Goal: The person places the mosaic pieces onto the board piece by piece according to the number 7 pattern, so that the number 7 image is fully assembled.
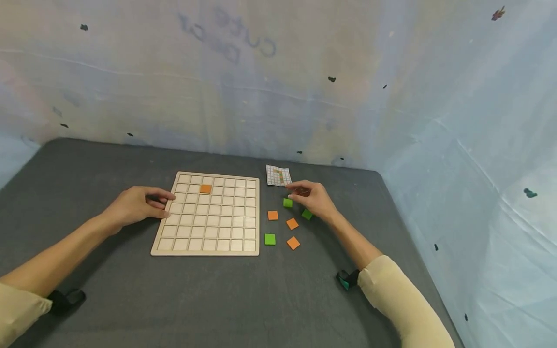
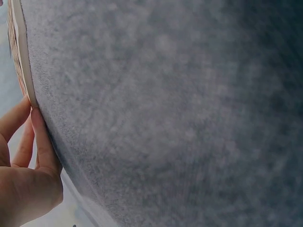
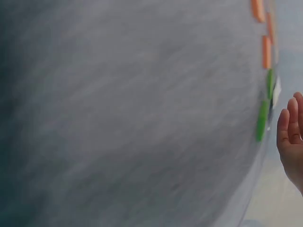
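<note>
Pale sheeting [image 1: 304, 113] fills the frame's top; bluish lettering [image 1: 235, 31] marks its upper centre; grey tabletop [image 1: 196, 299] spans below.

My head view looks forward and down across the tabletop [image 1: 209, 299] to both far corners; close, low wrist views share my left hand [image 1: 132, 207] and right hand [image 1: 315, 199] with it.

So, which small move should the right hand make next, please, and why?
Probably lower the right hand to the green tile nearest the card: that hand looks empty and close, the board bears only one orange tile, and the card shows green too.
</note>
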{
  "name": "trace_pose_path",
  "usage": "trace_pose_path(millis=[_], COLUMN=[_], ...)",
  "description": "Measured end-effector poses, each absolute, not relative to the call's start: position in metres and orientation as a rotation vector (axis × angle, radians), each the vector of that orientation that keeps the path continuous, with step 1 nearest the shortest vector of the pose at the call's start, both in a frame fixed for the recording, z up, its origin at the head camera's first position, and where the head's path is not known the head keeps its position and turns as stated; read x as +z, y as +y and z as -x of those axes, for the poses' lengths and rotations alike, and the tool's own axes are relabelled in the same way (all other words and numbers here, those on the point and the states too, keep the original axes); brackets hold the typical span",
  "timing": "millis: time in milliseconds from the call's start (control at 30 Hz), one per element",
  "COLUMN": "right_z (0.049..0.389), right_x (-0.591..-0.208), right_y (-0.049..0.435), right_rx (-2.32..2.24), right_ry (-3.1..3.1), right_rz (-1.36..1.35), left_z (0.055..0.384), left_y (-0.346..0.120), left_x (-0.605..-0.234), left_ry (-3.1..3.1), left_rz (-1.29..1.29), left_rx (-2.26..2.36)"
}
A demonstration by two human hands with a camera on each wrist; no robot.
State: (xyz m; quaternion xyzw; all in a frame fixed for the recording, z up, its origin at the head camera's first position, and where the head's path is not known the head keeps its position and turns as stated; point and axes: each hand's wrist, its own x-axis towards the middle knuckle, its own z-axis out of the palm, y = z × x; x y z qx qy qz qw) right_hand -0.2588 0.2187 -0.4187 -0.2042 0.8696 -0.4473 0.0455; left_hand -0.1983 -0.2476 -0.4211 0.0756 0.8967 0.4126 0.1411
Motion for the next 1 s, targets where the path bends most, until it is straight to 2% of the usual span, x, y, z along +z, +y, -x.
trace_pose_path(millis=[233,633,1000], right_z=[0.249,0.255,0.255], right_x=[-0.421,-0.448,-0.448], right_y=[0.23,0.227,0.225], right_rx=[-1.304,-1.139,-1.104], right_ry=[2.625,2.791,2.854], right_rz=[0.631,0.654,0.614], left_z=[0.198,0.195,0.198], left_y=[-0.248,-0.245,-0.246], left_x=[-0.42,-0.418,-0.418], left_ry=[2.586,2.674,2.685], left_rz=[-0.232,-0.2,-0.207], left_rx=[1.21,1.13,1.116])
